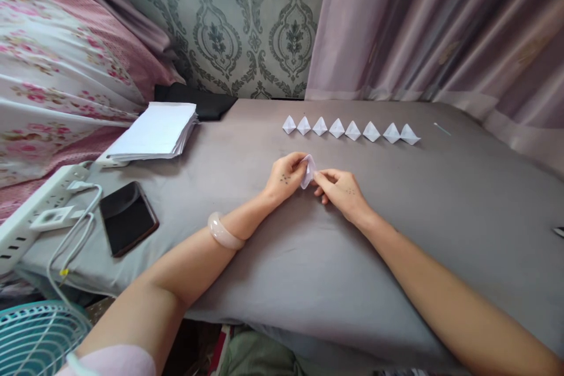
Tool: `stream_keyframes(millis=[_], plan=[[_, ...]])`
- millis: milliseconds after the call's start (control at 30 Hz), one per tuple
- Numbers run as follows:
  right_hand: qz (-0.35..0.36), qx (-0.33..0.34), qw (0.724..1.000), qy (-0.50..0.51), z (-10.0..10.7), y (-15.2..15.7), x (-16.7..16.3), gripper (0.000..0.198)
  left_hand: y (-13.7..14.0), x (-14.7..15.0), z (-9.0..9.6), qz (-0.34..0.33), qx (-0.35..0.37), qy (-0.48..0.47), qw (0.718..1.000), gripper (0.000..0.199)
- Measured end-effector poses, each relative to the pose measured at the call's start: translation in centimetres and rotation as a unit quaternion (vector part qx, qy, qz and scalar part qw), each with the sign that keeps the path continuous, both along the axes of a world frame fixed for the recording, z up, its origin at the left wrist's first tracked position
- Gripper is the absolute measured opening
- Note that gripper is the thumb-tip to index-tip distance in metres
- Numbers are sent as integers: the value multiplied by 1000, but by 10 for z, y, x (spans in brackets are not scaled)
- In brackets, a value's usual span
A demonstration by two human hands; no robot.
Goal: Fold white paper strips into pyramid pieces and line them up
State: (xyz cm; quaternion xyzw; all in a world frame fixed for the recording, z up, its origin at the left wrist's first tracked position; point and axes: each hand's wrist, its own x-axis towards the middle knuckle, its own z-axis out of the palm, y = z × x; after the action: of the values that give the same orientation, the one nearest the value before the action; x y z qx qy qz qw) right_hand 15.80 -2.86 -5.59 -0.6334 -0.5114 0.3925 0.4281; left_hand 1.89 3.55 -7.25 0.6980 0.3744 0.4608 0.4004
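Between my two hands is a small folded white paper boat (309, 171), held up over the middle of the table. My left hand (287, 176) pinches its left side with thumb and fingers. From the right, my right hand (339, 189) grips the opposite edge between thumb and index finger, the other fingers curled below. Parts of the boat are covered by my fingers. Beyond my hands, several finished-looking paper boats (337, 128) stand in a row along the far side of the table.
A grey cloth covers the table (445, 217). At the left lie a stack of white paper (154, 129), a phone (128, 217) and a power strip (48, 205) with cables. A thin white stick (442, 129) lies far right. Below the left edge is a fan (39, 335).
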Motion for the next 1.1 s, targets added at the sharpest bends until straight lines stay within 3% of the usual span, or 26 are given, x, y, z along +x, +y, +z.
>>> stream_keyframes(millis=[167, 300, 467, 600, 767, 933, 1100], plan=[[-10, -57, 995, 77, 9, -1, -7, 12, -6, 2, 0, 22, 39, 5, 999, 21], [-10, -94, 988, 121, 14, -2, -11, 19, -10, 7, 0, 1, 40, -7, 999, 21], [-10, -88, 988, 127, 15, -4, -14, 22, -15, 10, 2, 2, 4, -34, 999, 19], [-14, -78, 990, 114, 13, -4, -15, 20, -17, 11, 4, -20, -28, -58, 998, 19], [13, -83, 992, 96, 9, -4, -15, 25, -15, 12, 2, 8, -9, -80, 997, 16], [31, -70, 997, -30, 9, -8, -13, 24, -11, 10, -1, 28, -33, -67, 997, 15], [26, -72, 993, -86, 11, -10, -11, 26, -9, 6, 3, -20, -68, -48, 996, 18]])
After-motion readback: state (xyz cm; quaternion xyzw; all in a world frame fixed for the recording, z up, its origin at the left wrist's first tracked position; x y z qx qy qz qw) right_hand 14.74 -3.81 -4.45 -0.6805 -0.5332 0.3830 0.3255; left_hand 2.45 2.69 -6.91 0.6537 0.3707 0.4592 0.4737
